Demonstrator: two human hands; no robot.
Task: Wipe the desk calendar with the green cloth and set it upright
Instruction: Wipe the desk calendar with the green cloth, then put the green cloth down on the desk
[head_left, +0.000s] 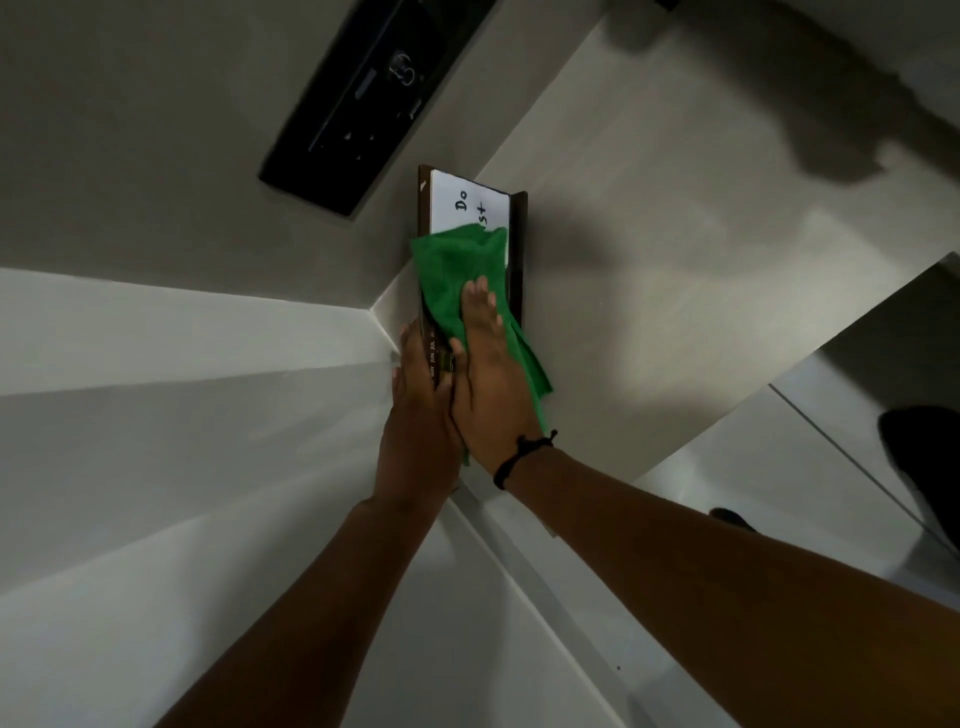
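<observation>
1. Desk calendar (470, 208) lies flat on counter (649, 234) against the wall, long axis 12–6 o'clock, white page end at 12.
2. Right hand (491, 374) flat and open, pressing green cloth (457, 275) onto it.
3. Left hand (418, 395) grips the 9 o'clock edge.
4. Risk: hard wiping creases the page, or the calendar skids toward 3 if the grip loosens.

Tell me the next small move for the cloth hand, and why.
Probably slide the right hand and green cloth forward over the calendar: its far white page with handwriting is still uncovered, and the left hand braces the near edge.
</observation>
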